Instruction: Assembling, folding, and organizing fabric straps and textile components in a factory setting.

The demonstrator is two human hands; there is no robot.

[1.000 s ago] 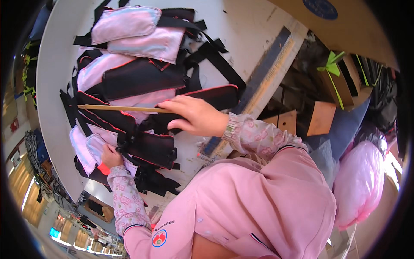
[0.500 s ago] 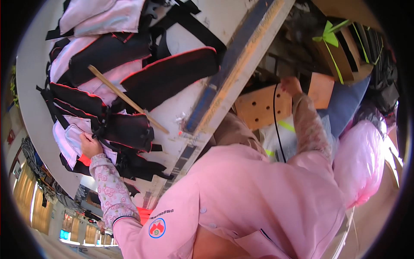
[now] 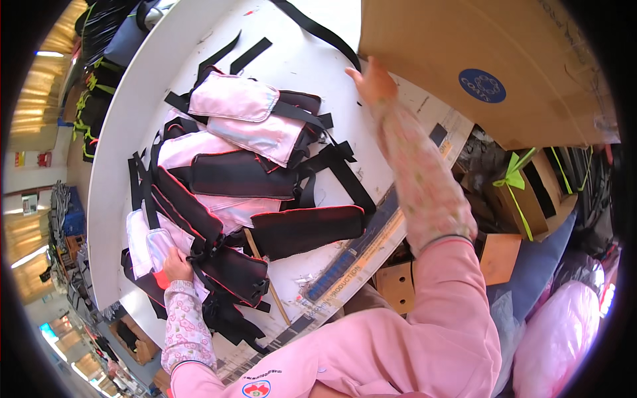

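My left hand (image 3: 176,265) is closed on the edge of a shiny pink fabric pad (image 3: 141,250) at the left of a pile on the table. Around it lie black padded straps with red edging, such as one long black pad (image 3: 308,230), along with more pink pads (image 3: 232,97) and loose black webbing. My right hand (image 3: 377,82) reaches over the table's far side, thumb stretched out and fingers apart. It is beside the lower corner of a large cardboard carton (image 3: 424,73); whether the fingertips touch the carton I cannot tell.
A thin wooden stick (image 3: 271,285) pokes out from under the pads. The white table (image 3: 123,132) has a raised curved rim. Below its right edge are a wooden block with holes (image 3: 398,285), a box tied with green ribbon (image 3: 531,192) and a pink plastic bag (image 3: 554,345).
My right hand has come up from beside the wooden block under the table edge to the carton at the far side. The view has turned. My left hand stays at the pink pad.
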